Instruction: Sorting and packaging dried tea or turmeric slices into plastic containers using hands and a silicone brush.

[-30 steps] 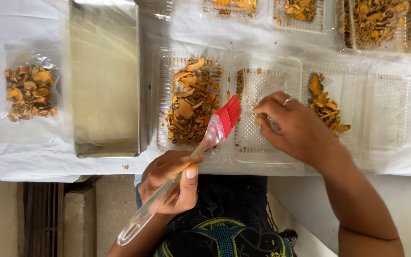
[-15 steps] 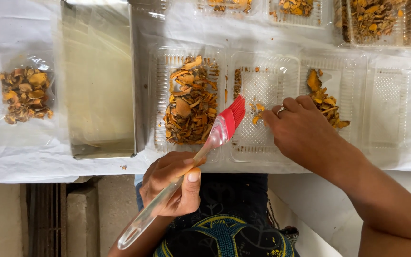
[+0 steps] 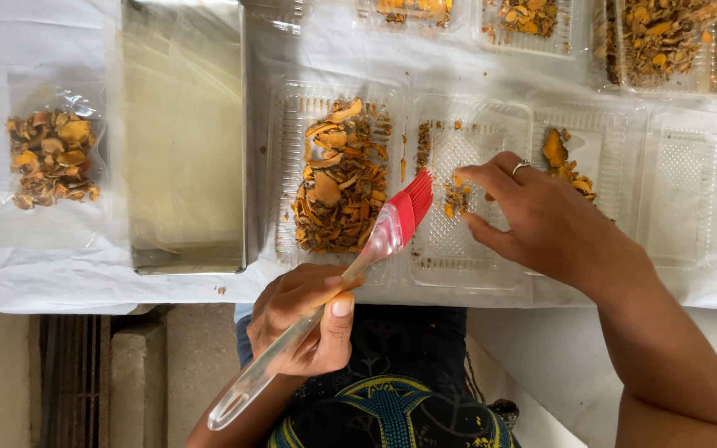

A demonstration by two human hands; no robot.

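The left hand (image 3: pixel 304 319) is closed around the clear plastic handle of a pastry brush (image 3: pixel 334 286), its grip wrapped tight at mid-handle with the thumb pressed along the shaft. The brush slants up to the right, and its red silicone bristles hang over the seam between two clear, ribbed plastic trays. The left tray (image 3: pixel 288 178) holds a heap of dry, curled orange-brown slices (image 3: pixel 338 178), flaky and irregular. The middle tray (image 3: pixel 475 257) is nearly bare, its gridded floor dotted with orange crumbs and a few small pieces (image 3: pixel 456 197).

The right hand (image 3: pixel 541 216), with a ring on one finger, reaches over the middle tray; its grip is loosely spread, fingertips just beside the small pieces, holding nothing that can be seen. Behind its knuckles another tray holds a small pile of slices.

A smooth metal pan (image 3: pixel 184 133) lined with clear film stands to the left, and a sealed clear bag of slices (image 3: pixel 50 158) lies near the left edge of the white-covered surface (image 3: pixel 60 274). The trays sit close to the near edge, touching side to side.
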